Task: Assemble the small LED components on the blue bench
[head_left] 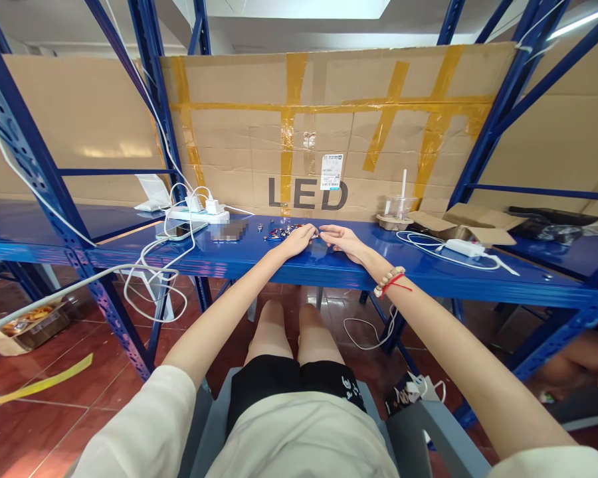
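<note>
Above the front of the blue shelf top (249, 255), my left hand (300, 241) and my right hand (343, 240) meet fingertip to fingertip. The left fingers are curled together in a pinch. On the right, thumb and fingers close toward the same spot. A tiny shiny piece shows between them, too small to name. Beside and behind my left hand lies a loose pile of small shiny parts (279, 233), silvery with some red and blue. A beaded bracelet with a red cord (390, 281) circles my right wrist.
A white power strip (199, 214) with plugs and looping cables sits at left, near a phone (182, 230). At right are a plastic cup with a straw (398, 206), a white adapter (464, 247) and an open cardboard box (471, 222). Taped cardboard (229, 146) stands behind.
</note>
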The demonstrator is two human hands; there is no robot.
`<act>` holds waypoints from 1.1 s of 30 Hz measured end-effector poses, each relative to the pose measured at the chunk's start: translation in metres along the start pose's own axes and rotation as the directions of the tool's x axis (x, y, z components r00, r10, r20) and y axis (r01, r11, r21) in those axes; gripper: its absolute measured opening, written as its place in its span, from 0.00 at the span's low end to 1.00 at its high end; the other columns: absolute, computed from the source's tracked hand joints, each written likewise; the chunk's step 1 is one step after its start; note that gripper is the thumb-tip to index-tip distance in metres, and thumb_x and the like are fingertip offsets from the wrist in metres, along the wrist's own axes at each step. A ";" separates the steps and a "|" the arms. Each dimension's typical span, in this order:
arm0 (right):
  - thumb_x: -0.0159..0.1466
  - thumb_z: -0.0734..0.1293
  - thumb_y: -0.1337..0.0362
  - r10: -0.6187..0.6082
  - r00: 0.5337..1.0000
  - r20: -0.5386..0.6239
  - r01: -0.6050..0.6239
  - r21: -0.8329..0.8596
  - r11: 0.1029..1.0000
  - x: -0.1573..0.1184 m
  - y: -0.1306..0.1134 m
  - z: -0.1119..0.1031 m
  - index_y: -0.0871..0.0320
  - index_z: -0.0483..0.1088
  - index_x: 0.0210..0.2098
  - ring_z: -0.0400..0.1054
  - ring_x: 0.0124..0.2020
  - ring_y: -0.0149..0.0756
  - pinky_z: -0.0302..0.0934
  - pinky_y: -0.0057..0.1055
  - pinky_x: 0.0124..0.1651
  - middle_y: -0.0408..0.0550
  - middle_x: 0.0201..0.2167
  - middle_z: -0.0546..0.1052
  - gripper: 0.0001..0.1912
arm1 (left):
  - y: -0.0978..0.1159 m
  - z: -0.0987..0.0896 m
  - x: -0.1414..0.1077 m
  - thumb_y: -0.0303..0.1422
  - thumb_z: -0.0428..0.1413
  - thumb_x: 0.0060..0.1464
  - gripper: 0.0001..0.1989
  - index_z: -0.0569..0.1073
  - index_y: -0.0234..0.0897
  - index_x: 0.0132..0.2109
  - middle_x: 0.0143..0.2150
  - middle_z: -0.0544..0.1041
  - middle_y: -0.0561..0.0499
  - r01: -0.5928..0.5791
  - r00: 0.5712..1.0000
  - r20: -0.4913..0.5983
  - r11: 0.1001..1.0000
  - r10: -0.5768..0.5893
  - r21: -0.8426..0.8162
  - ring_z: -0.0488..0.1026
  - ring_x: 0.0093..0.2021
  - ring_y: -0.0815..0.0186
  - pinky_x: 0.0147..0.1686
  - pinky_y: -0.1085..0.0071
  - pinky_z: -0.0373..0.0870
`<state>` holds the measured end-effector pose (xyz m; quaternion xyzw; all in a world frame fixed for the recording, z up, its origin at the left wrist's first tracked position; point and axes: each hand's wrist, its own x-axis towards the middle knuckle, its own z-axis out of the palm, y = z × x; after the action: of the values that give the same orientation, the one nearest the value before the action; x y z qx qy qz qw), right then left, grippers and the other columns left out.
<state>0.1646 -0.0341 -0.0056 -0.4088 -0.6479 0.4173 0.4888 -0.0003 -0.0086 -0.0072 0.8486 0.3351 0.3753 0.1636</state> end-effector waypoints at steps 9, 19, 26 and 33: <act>0.44 0.73 0.56 -0.019 1.000 -0.003 0.019 -0.067 0.998 -0.002 0.000 0.002 0.59 0.73 0.36 0.60 0.21 0.21 0.51 0.16 0.18 0.45 0.29 0.75 0.21 | 0.006 -0.002 -0.001 0.34 0.39 0.58 0.13 0.65 0.34 0.34 0.24 0.65 0.54 -0.002 1.000 -0.012 0.998 0.003 0.060 0.63 0.28 0.70 0.35 0.73 0.60; 0.46 0.73 0.55 -0.071 0.997 -0.037 0.068 -0.058 0.996 0.000 0.004 0.002 0.61 0.73 0.35 0.64 0.21 0.23 0.55 0.17 0.17 0.49 0.31 0.76 0.21 | -0.001 0.001 0.000 0.31 0.41 0.56 0.11 0.65 0.34 0.41 0.25 0.66 0.54 0.041 0.999 -0.009 0.998 -0.040 0.054 0.66 0.31 0.69 0.38 0.72 0.62; 0.50 0.71 0.56 -0.027 0.996 -0.084 0.026 -0.017 1.000 -0.002 0.000 0.003 0.60 0.74 0.33 0.63 0.22 0.23 0.56 0.17 0.17 0.50 0.34 0.76 0.15 | 0.000 0.002 0.000 0.31 0.42 0.56 0.10 0.65 0.34 0.41 0.25 0.66 0.54 0.021 1.000 -0.002 0.998 -0.021 0.055 0.66 0.30 0.69 0.37 0.72 0.62; 0.53 0.69 0.59 -0.002 0.994 -0.108 0.003 0.005 1.000 0.000 0.000 0.004 0.60 0.73 0.33 0.63 0.22 0.23 0.56 0.15 0.16 0.50 0.36 0.75 0.12 | 0.002 0.001 0.000 0.32 0.42 0.57 0.11 0.65 0.33 0.42 0.25 0.67 0.54 -0.005 1.000 -0.005 0.998 0.005 0.059 0.66 0.30 0.69 0.36 0.72 0.62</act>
<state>0.1613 -0.0347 -0.0067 -0.4288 -0.6200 0.3955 0.5247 0.0008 -0.0103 -0.0069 0.8528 0.3444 0.3680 0.1367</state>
